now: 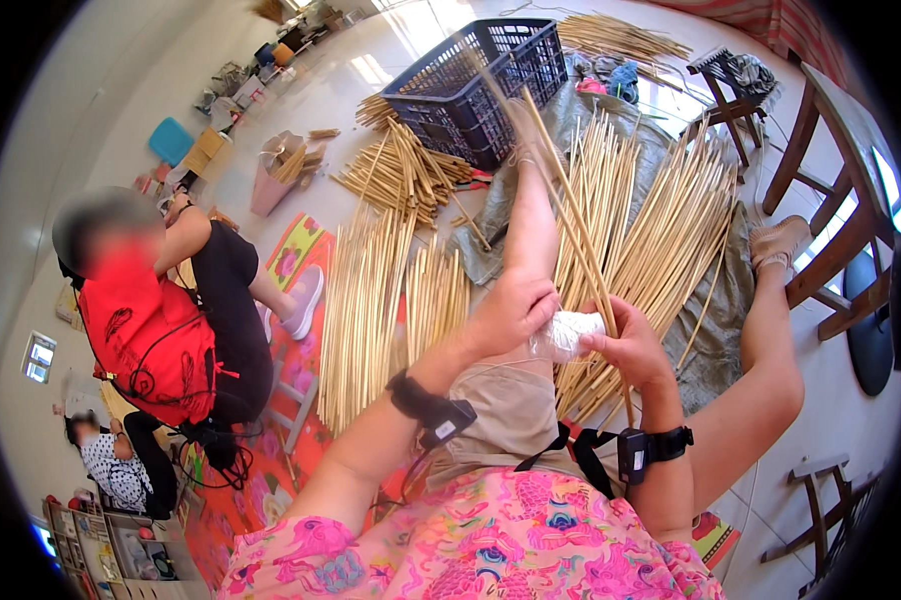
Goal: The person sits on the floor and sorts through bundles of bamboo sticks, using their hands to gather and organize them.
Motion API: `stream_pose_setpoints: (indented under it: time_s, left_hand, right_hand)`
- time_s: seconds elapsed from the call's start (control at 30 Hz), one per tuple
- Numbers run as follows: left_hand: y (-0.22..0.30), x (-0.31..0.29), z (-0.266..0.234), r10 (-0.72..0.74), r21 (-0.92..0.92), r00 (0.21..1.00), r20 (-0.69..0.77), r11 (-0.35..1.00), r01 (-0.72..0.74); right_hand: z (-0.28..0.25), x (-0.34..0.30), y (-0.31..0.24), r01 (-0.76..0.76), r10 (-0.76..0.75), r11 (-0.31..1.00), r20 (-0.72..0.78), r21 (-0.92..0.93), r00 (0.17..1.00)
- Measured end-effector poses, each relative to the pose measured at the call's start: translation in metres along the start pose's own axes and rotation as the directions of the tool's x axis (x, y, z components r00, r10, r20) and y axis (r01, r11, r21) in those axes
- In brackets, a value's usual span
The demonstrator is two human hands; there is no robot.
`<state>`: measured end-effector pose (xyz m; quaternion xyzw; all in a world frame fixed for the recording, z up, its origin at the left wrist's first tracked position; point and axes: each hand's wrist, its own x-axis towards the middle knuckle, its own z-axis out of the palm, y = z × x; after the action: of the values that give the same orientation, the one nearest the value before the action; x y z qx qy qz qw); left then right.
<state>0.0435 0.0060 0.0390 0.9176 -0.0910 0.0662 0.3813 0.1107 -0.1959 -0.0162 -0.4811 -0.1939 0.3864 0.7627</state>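
Observation:
Between my two hands is a bundle of white string [569, 336]. My left hand [519, 312] is closed, its fingertips pinched at the upper left edge of the bundle. Thin tan sticks [577, 222] slant up and away through my right hand [634, 343], whose fingers and thumb close around them. Its thumb also lies against the string. The far ends of some sticks are smeared by motion. Loose sticks [676, 225] lie in a broad spread beyond my hands, and another row [363, 320] is to the left.
A dark plastic crate [486, 95] stands ahead, beside a stick pile [403, 172]. A grey sheet [706, 325] lies under the sticks at right. Wooden stools [736, 105] and a table [851, 150] stand at right. A person in red [151, 335] sits at left, another person [116, 465] farther off.

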Motion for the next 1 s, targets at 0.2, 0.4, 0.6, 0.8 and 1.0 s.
stream_pose_setpoints:
  time_s: [0.2,0.4,0.6,0.8,1.0]
  left_hand:
    - [-0.006,-0.019,0.007,-0.174,-0.430,0.983,0.064,0.884,0.184]
    - [0.006,-0.056,0.043,-0.024,-0.102,0.987,0.156,0.994,0.041]
    - [0.053,-0.060,0.013,0.090,-0.328,0.937,0.336,0.944,0.027]
    - [-0.018,-0.043,-0.030,-0.283,-0.443,0.947,-0.154,0.876,0.189]
    - [-0.016,-0.073,0.014,-0.215,-0.208,0.976,-0.034,0.957,0.203]
  right_hand:
    - [0.003,-0.003,0.015,0.003,-0.067,0.906,0.137,0.423,0.988]
    - [0.011,0.013,0.022,0.317,-0.203,0.912,-0.387,0.260,0.899]
    - [-0.012,0.013,0.031,0.137,-0.320,0.814,-0.239,-0.565,0.917]
    - [0.023,0.004,0.018,-0.018,-0.001,0.992,0.156,0.122,0.988]
    - [0.035,0.008,0.021,0.096,-0.082,0.875,-0.050,0.475,0.995]
